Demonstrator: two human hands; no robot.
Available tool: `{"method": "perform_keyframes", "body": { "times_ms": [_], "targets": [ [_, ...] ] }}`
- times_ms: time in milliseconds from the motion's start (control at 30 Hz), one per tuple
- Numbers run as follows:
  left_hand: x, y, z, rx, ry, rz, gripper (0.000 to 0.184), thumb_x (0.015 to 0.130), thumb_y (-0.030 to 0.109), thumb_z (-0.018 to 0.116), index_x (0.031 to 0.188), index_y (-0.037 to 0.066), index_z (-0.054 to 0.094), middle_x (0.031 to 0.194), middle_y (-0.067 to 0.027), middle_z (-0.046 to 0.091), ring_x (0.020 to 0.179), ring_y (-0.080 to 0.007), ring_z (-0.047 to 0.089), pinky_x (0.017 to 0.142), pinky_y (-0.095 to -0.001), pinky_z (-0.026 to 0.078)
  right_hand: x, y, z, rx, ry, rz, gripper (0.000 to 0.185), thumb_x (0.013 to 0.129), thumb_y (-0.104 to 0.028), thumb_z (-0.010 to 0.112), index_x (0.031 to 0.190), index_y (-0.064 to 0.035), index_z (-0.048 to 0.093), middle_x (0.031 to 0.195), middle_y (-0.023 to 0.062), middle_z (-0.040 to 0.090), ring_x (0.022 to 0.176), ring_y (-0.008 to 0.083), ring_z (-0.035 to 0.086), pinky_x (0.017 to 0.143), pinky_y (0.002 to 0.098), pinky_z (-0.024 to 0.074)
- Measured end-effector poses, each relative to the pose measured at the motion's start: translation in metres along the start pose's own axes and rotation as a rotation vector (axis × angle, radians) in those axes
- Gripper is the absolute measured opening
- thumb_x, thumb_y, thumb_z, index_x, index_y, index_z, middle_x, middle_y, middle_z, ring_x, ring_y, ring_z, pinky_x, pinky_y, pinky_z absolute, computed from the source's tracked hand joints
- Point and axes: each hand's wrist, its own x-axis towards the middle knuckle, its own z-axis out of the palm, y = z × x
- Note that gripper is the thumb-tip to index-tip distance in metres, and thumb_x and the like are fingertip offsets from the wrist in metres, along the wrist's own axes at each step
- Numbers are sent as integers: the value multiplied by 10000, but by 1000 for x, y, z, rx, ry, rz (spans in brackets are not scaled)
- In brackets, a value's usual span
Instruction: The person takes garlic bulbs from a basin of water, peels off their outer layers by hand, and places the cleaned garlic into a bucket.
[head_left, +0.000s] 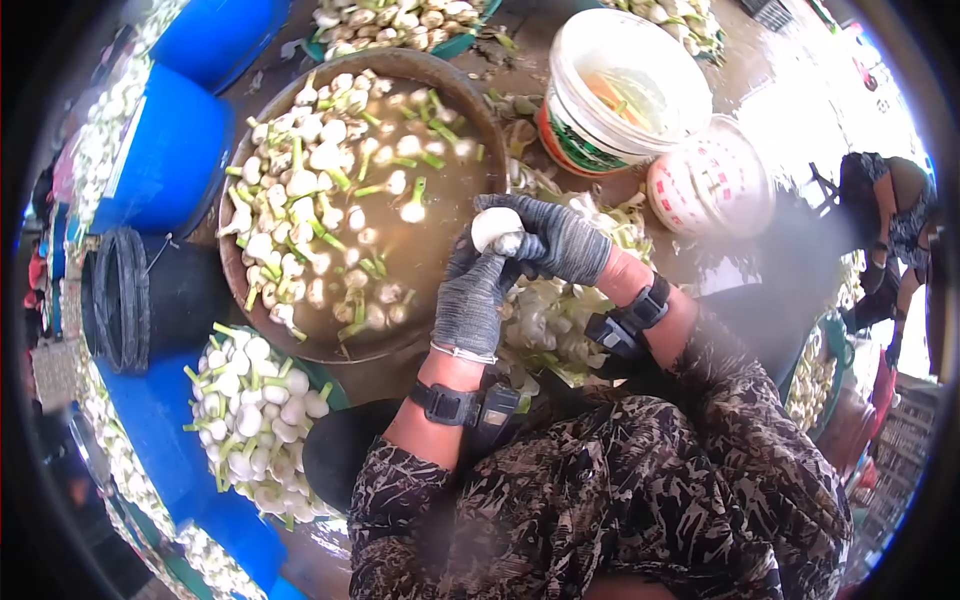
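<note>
Both my hands wear grey knit gloves and meet around one white garlic bulb (494, 229) at the right rim of a wide basin. My left hand (468, 298) grips the bulb from below, its fingers partly hidden. My right hand (567, 240) closes on the same bulb from the right, fingers curled over its side. Muddy water fills the brown basin (494, 130), where many garlic bulbs with green stems (300, 190) float, mostly on the left. Loose peeled skins and leaves (550, 325) lie in a heap beneath my hands.
A white bucket (625, 50) and a white lidded tub (710, 180) stand beyond my right hand. Cleaned garlic (255, 410) is piled at lower left. Blue tubs (170, 150) and a black bucket (160, 300) line the left. Another person (890, 210) bends at far right.
</note>
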Motion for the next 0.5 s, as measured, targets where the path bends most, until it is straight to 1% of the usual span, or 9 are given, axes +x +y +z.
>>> {"method": "perform_keyframes", "body": {
  "times_ms": [67, 133, 167, 200, 267, 300, 333, 400, 500],
  "targets": [
    [1, -11, 5, 16, 15, 69, 340, 923, 58, 579, 1259, 53, 525, 1111, -88, 613, 989, -169, 617, 862, -322, 538, -10, 20, -7, -240, 130, -234, 604, 884, -371, 672, 1350, -44, 470, 1086, 127, 667, 1013, 179, 631, 875, 308, 495],
    [1, -15, 13, -20, -64, 52, 350, 920, 46, 576, 1262, 53, 501, 1143, -103, 593, 999, -187, 620, 864, -336, 555, -34, 4, -12, -337, 258, -158, 533, 879, -342, 677, 1291, -45, 517, 1008, 139, 671, 945, 220, 647, 830, 329, 506],
    [0, -18, 17, 36, 17, 57, 366, 918, 39, 577, 1271, 57, 484, 1159, -107, 581, 997, -202, 620, 858, -340, 563, -45, -2, -15, -438, 365, -75, 462, 874, -313, 683, 1231, -45, 564, 930, 150, 676, 877, 260, 662, 786, 350, 518],
    [-1, -20, 20, 90, 99, 61, 383, 916, 31, 577, 1281, 61, 466, 1174, -111, 569, 996, -216, 621, 851, -345, 572, -51, 0, -19, -438, 383, -74, 462, 874, -313, 683, 1231, -45, 564, 930, 150, 676, 877, 260, 662, 786, 350, 518],
    [-3, -26, 28, 98, 79, 71, 411, 912, 24, 581, 1295, 70, 439, 1194, -116, 551, 1001, -234, 618, 836, -343, 585, -62, 5, -24, -594, 631, -308, 300, 835, -250, 696, 1056, -56, 640, 811, 141, 651, 748, 329, 632, 692, 413, 512],
    [-4, -26, 33, 127, 111, 52, 410, 896, -21, 577, 1280, 59, 459, 1163, -110, 567, 971, -207, 615, 801, -317, 581, -66, -3, -24, -652, 646, -377, 153, 809, -197, 670, 899, -74, 651, 786, 149, 630, 726, 356, 609, 657, 453, 502],
    [-4, -25, 38, 158, 143, 38, 413, 879, -65, 573, 1265, 48, 478, 1133, -103, 583, 940, -180, 612, 766, -292, 576, -70, -3, -23, -655, 660, -379, 153, 809, -197, 670, 899, -74, 651, 786, 149, 630, 726, 356, 609, 657, 453, 502],
    [1, -32, 37, 391, 76, 133, 380, 860, -9, 647, 1218, 12, 520, 1033, -71, 616, 844, -130, 601, 726, -249, 541, -70, -1, -18, -917, 697, -309, 93, 792, -118, 668, 853, -69, 616, 762, 133, 605, 682, 325, 607, 620, 403, 499],
    [5, -37, 30, 485, 60, 136, 384, 836, 66, 719, 1180, 17, 555, 1022, -56, 624, 854, -113, 594, 760, -257, 530, -71, 1, -16, -950, 665, -293, 103, 763, -120, 669, 798, -88, 578, 731, 141, 597, 657, 362, 596, 597, 443, 489]
  ]
}}
